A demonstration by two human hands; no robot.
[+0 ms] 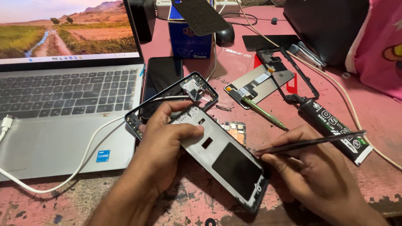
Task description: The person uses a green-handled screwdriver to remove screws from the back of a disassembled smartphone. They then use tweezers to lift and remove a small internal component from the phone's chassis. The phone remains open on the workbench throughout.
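Worn pink bench: my left hand [167, 140] grips the stripped phone frame [201, 138]; right hand [312, 167] pinches tweezers [310, 142]; circuit board [236, 129] already out, reassembly remains.

Phone frame [217, 155] lies centre on the table [377, 121], angled near-right to far-left. Laptop [63, 100] left of it; phone [161, 79] just behind. Glue tube [335, 129] right, beyond the tweezers [310, 143]. Box [184, 39] far centre. Circuit board [236, 129] just behind the frame.
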